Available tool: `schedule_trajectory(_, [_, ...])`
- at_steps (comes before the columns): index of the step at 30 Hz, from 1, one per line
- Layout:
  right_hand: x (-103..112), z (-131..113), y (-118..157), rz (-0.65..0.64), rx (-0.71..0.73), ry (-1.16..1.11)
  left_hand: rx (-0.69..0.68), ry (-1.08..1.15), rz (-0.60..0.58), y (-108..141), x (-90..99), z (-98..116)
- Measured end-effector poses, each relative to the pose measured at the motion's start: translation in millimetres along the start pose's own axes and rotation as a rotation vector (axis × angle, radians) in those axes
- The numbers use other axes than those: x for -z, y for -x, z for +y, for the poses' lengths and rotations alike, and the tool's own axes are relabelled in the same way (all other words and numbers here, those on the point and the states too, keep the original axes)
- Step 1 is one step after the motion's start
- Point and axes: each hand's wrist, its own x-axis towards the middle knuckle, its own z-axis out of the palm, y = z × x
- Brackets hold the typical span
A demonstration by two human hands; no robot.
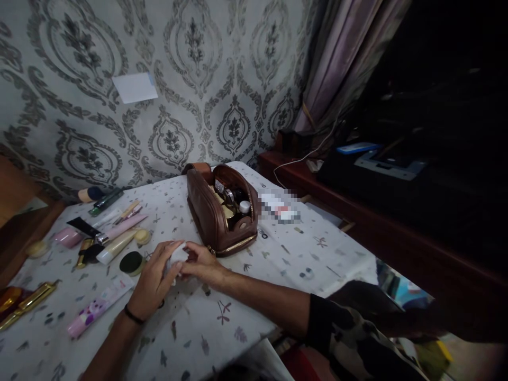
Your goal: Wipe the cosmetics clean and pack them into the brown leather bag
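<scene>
Both of my hands meet over the patterned white tablecloth, in front of a brown leather bag. My left hand, with a black band at the wrist, curls its fingers around a crumpled white item, perhaps tissue or a wipe. The fingers of my right hand close on the same white item from the other side. Whether something else lies inside it is hidden. Just beyond my right hand, the brown bag stands unzipped, with a white-capped bottle and other small items inside.
Left of my hands lie a dark-lidded jar, a purple-and-white tube, a cream tube and several cosmetics. A gold pen-like item is at far left. White papers lie right of the bag, near a dark red desk.
</scene>
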Motion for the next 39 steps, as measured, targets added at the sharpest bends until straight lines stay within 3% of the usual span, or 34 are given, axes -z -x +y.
schedule_trajectory(9, [-3,4,-2,-0.086,0.044,-0.061,0.178,0.052,0.024,-6,2.2,-4])
schedule_trajectory(16, [1,11,-1,-0.009,0.063,0.099,0.276,-0.009,0.030,-7,1.3,4])
schedule_trajectory(34, [1,18,0,-0.021,0.110,0.262,0.196,-0.102,0.177,-3,-2.9,-4])
schedule_trajectory(39, [2,15,0,-0.015,0.130,0.263,0.259,-0.048,0.184,-3,-4.6,-3])
